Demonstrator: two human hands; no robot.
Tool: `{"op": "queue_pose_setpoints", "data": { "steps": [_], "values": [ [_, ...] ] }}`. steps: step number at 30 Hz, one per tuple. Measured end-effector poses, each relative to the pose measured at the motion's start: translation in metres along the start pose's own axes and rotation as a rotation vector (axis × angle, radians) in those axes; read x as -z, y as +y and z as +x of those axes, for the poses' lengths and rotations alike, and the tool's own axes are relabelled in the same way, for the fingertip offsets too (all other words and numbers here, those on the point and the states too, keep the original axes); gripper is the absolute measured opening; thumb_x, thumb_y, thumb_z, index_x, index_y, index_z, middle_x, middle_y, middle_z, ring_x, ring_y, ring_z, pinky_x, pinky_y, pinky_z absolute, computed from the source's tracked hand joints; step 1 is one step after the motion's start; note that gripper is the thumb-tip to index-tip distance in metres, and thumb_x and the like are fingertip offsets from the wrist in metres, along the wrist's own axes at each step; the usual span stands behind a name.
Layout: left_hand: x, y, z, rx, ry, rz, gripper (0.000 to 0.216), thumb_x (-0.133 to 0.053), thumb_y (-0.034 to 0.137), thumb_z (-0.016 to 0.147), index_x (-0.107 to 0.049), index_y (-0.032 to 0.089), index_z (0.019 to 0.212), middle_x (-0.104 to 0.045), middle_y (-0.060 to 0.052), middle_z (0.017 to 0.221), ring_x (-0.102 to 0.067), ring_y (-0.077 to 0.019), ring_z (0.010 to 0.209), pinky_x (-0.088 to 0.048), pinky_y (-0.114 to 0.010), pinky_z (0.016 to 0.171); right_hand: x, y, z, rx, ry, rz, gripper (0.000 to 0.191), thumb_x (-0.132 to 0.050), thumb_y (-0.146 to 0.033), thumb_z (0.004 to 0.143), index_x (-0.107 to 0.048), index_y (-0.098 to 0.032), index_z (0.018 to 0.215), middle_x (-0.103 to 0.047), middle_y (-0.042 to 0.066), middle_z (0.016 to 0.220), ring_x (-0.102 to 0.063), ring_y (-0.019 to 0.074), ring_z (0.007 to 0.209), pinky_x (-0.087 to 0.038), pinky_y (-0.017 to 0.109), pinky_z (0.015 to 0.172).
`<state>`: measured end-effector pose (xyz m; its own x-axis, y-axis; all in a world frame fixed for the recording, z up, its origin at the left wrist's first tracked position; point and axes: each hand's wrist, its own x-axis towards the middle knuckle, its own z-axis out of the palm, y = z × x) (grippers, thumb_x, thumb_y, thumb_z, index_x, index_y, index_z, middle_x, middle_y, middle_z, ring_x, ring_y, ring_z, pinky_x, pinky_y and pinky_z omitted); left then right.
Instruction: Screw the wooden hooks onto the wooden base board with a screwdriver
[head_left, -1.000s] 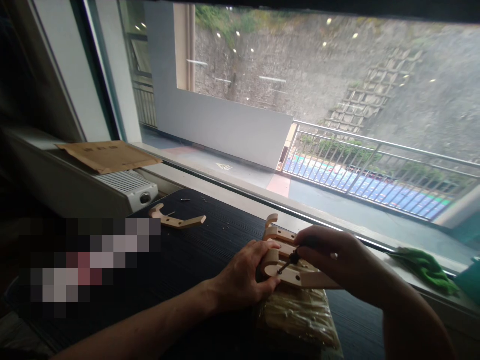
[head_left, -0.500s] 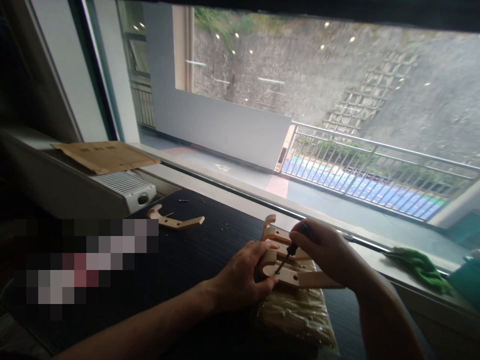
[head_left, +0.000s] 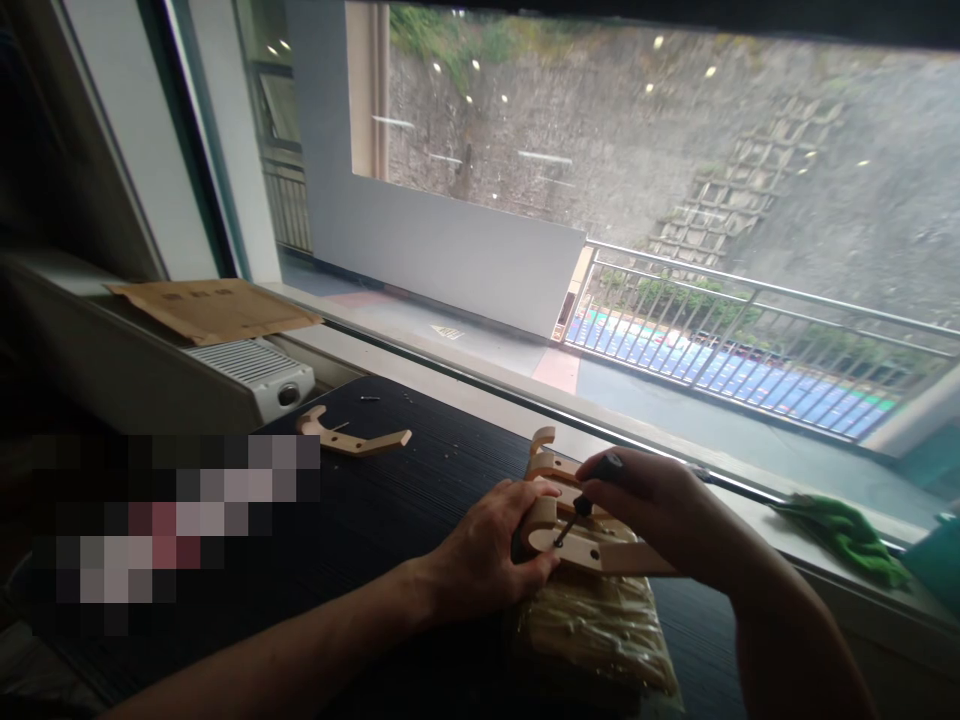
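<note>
Now the left hand (head_left: 491,545), half-curled, steadies the wooden hook (head_left: 576,552) atop the plastic-wrapped bundle (head_left: 600,640); the screwdriver (head_left: 571,526) leans into its left hole (head_left: 557,543), right hand (head_left: 664,495) wrapped round the handle (head_left: 584,504): best pressed firmly, shaft square.

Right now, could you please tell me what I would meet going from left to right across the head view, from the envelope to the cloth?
Brown paper envelope → lone curved wooden piece → left hand → screwdriver shaft → right hand → green cloth.
</note>
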<state>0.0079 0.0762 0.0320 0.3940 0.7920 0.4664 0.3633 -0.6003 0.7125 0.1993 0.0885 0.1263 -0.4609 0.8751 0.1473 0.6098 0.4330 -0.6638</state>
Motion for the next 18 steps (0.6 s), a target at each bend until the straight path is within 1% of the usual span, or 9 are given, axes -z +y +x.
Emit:
{"op": "queue_pose_setpoints", "data": {
  "steps": [4, 8, 11, 13, 15, 18],
  "values": [
    [0.000, -0.001, 0.000, 0.008, -0.001, 0.020, 0.054, -0.065, 0.020, 0.071, -0.046, 0.020, 0.122, -0.055, -0.008, 0.119, -0.051, -0.0241, 0.110, -0.041, -0.039, 0.099, 0.000, 0.007, 0.004, -0.028, 0.049, -0.064, 0.032, -0.053, -0.045, 0.083, -0.065, -0.016, 0.087, -0.065, 0.003, 0.075, -0.054, 0.0135, 0.063, -0.044, 0.026, 0.054],
    [-0.001, -0.003, 0.000, -0.001, 0.003, 0.030, 0.054, -0.065, 0.020, 0.071, -0.046, 0.019, 0.122, -0.055, -0.008, 0.117, -0.051, -0.0232, 0.109, -0.041, -0.038, 0.099, -0.001, 0.007, 0.006, -0.046, 0.065, -0.068, 0.036, -0.052, -0.049, 0.082, -0.064, -0.015, 0.086, -0.064, 0.003, 0.073, -0.052, 0.0125, 0.061, -0.042, 0.025, 0.052],
    [-0.001, -0.003, 0.001, 0.004, 0.002, 0.035, 0.054, -0.065, 0.020, 0.071, -0.046, 0.019, 0.122, -0.054, -0.009, 0.120, -0.050, -0.0240, 0.111, -0.040, -0.039, 0.100, 0.001, 0.004, 0.003, -0.024, 0.064, -0.094, 0.032, -0.053, -0.046, 0.082, -0.064, -0.017, 0.087, -0.062, 0.001, 0.068, -0.052, 0.0122, 0.058, -0.042, 0.024, 0.050],
    [-0.001, -0.001, 0.001, 0.012, -0.007, 0.034, 0.055, -0.065, 0.020, 0.071, -0.046, 0.020, 0.122, -0.054, -0.009, 0.121, -0.050, -0.0247, 0.112, -0.039, -0.040, 0.101, 0.003, 0.001, -0.001, -0.004, 0.079, -0.091, 0.028, -0.056, -0.042, 0.081, -0.063, -0.019, 0.095, -0.062, 0.000, 0.068, -0.054, 0.0128, 0.058, -0.044, 0.024, 0.050],
    [0.000, 0.000, 0.001, 0.018, -0.013, 0.027, 0.054, -0.065, 0.020, 0.071, -0.047, 0.020, 0.122, -0.055, -0.008, 0.119, -0.051, -0.0245, 0.111, -0.040, -0.040, 0.100, 0.005, -0.001, -0.004, 0.021, 0.089, -0.068, 0.026, -0.057, -0.036, 0.081, -0.062, -0.021, 0.100, -0.064, 0.001, 0.073, -0.056, 0.0140, 0.062, -0.046, 0.024, 0.053],
    [0.001, 0.002, 0.001, 0.019, -0.016, 0.021, 0.053, -0.065, 0.020, 0.072, -0.048, 0.019, 0.122, -0.056, -0.008, 0.118, -0.052, -0.0236, 0.109, -0.041, -0.039, 0.099, 0.007, -0.004, -0.006, 0.060, 0.051, -0.023, 0.020, -0.055, -0.035, 0.082, -0.063, -0.021, 0.094, -0.066, 0.002, 0.080, -0.060, 0.0155, 0.070, -0.049, 0.025, 0.060]
  ]
}}
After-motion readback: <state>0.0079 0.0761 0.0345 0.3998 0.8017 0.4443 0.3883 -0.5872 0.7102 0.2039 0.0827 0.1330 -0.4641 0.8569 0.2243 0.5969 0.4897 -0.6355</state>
